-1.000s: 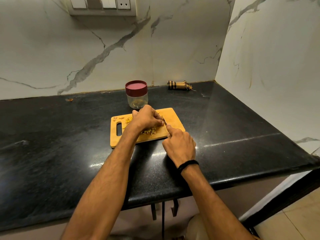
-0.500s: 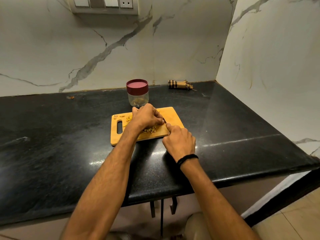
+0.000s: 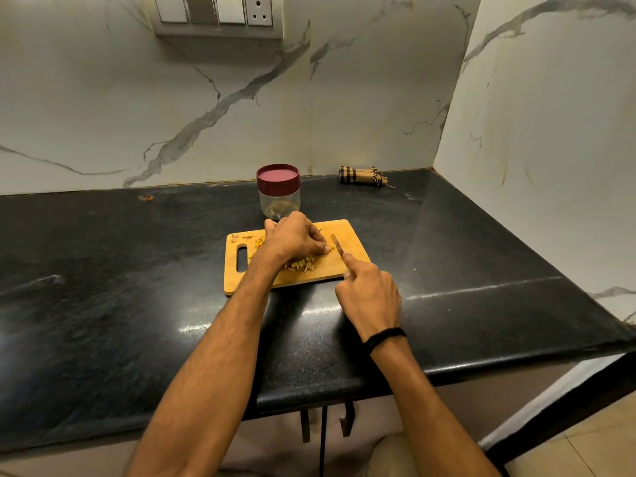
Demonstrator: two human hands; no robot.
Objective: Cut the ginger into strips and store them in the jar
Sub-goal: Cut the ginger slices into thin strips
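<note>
A person works at a black counter, both hands on a wooden cutting board. The left hand is curled knuckles-up over the middle of the board, its fingertips pinching a small ginger piece. The right hand, a black wristband on its wrist, is closed round the handle of a knife, index finger stretched along the back of the blade; the handle itself is hidden in the grip. The blade lies just to the right of the left fingertips, its edge close to the ginger piece; whether it touches cannot be told. A heap of cut ginger strips lies under the left wrist, partly covered by it, and a few loose scraps sit beyond that hand near the board's handle slot. Directly behind the left hand stands the jar, its maroon lid on and some yellowish matter showing through the clear wall. Farther back, beyond the right hand, a rolled checked cloth lies against the marble wall, with a switch panel above.
</note>
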